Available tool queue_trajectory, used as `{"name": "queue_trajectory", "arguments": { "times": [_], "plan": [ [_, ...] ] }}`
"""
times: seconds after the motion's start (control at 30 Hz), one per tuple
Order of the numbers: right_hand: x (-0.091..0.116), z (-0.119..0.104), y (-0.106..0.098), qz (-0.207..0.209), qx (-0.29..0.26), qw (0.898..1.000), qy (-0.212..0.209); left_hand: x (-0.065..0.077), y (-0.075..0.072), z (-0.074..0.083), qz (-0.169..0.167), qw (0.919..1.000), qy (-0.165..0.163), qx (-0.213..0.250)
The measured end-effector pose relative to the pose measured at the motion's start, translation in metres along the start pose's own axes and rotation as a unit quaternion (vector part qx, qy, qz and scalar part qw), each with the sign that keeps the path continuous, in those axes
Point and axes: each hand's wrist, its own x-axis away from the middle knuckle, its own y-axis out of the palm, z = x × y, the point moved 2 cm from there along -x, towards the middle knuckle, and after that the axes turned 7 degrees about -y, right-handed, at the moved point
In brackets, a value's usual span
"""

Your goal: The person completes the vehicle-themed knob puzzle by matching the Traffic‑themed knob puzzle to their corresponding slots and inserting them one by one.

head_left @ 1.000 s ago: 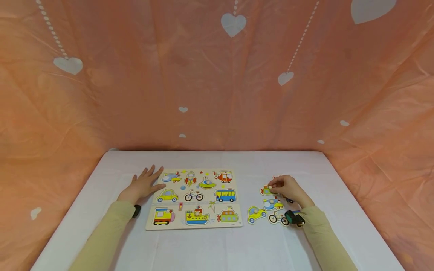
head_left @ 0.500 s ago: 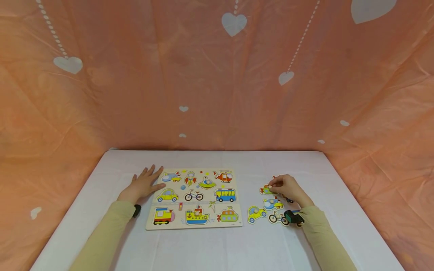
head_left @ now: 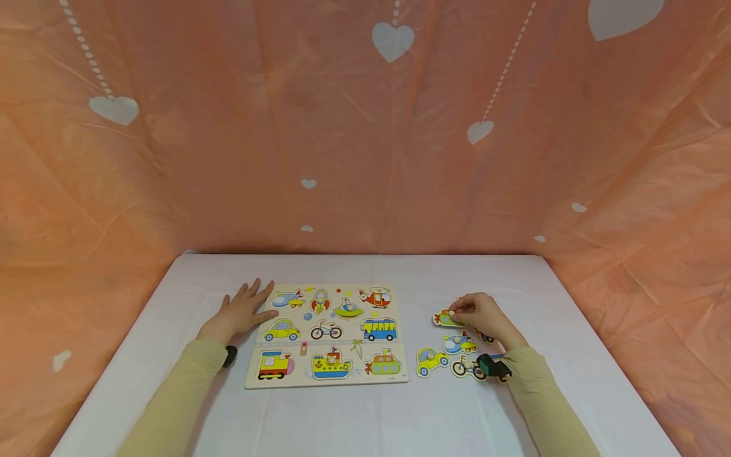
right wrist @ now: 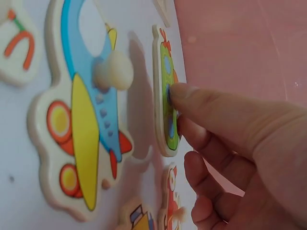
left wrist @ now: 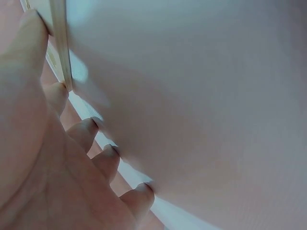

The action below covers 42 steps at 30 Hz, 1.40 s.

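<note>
My right hand (head_left: 485,317) pinches the small round knob of a green submarine puzzle piece (head_left: 444,319) between thumb and fingers. The right wrist view has this piece (right wrist: 166,72) tilted on edge beside its shadow, with the airplane piece (right wrist: 86,143) nearer the camera. My left hand (head_left: 235,315) lies with fingers spread at the left side of the wooden puzzle board (head_left: 302,371). In the left wrist view, its thumb (left wrist: 33,43) touches the board's edge while other fingertips rest on the table. Knobbed rocket (head_left: 320,302), flying saucer (head_left: 348,308) and boat (head_left: 332,364) pieces sit in the board.
Loose on the white table (head_left: 365,419) to the board's right lie a yellow car piece (head_left: 432,361) and a bicycle piece (head_left: 468,368). More pieces are partly hidden under the right hand and wrist. A pink heart-patterned curtain (head_left: 365,158) borders the table.
The right hand has shifted slightly left with the submarine piece, which now stands farther from the pieces under the hand. My left hand and the board have stayed in place.
</note>
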Motion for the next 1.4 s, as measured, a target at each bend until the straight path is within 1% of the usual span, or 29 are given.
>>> {"name": "queue_trajectory", "arguments": {
  "times": [0.2,0.4,0.5,0.63,0.7,1.0,1.2,1.3,1.4],
  "plan": [
    [-0.001,-0.01,0.002,0.001,0.002,1.0,-0.008,0.002,0.0,0.001,0.001,1.0,0.001,0.004],
    [0.0,-0.021,0.006,-0.001,-0.01,1.0,0.0,0.003,-0.001,0.002,-0.002,1.0,0.0,0.005],
    [0.0,-0.024,0.008,-0.002,-0.014,1.0,-0.012,0.002,-0.001,0.001,-0.004,1.0,-0.002,0.007],
    [-0.001,-0.029,0.012,-0.001,-0.012,0.999,-0.045,0.001,0.0,0.0,-0.001,0.9999,-0.002,0.01],
    [-0.001,-0.034,0.014,-0.002,-0.01,0.999,-0.052,0.0,0.0,-0.001,-0.001,0.9999,-0.002,0.011],
    [-0.001,-0.051,0.026,-0.023,0.003,0.997,-0.068,-0.001,-0.001,0.0,-0.002,0.9999,0.001,0.011],
    [-0.001,-0.058,0.035,-0.036,-0.006,0.995,-0.096,-0.001,-0.001,0.0,-0.004,0.9999,-0.005,0.01],
    [0.0,-0.061,0.04,-0.043,-0.01,0.994,-0.099,-0.001,0.0,-0.001,-0.004,0.9999,-0.005,0.012],
    [0.0,-0.063,0.045,-0.047,-0.007,0.995,-0.093,-0.001,0.0,-0.001,-0.005,0.9999,-0.004,0.014]
  ]
}}
